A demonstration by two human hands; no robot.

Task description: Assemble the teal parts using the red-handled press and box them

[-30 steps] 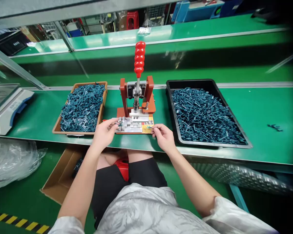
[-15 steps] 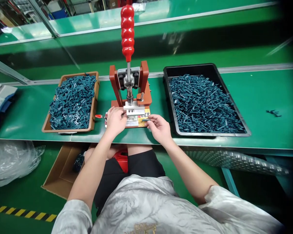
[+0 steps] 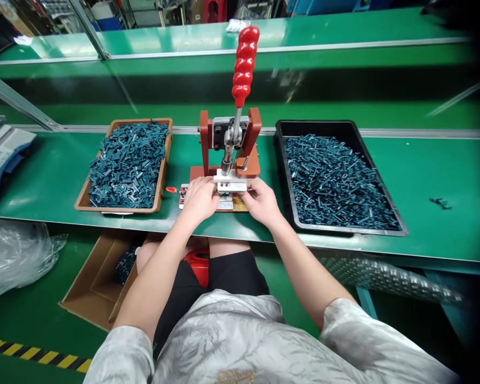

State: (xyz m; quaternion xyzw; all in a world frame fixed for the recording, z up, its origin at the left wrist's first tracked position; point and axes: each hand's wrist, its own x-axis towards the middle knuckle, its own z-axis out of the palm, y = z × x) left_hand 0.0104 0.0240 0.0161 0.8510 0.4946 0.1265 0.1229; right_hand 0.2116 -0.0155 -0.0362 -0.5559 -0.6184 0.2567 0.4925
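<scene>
A white metal block point(image 3: 230, 184) on a red toggle press point(image 3: 205, 140) is touched by the left hand point(image 3: 200, 200) and right hand point(image 3: 263, 201), fingers curled; whether anything is pinched cannot be told

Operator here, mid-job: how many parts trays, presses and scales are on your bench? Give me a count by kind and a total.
Parts trays: 2 (brown tray, black tray)
Toggle presses: 1 (toggle press)
Weighing scales: 1 (weighing scale)
Total: 4
</scene>
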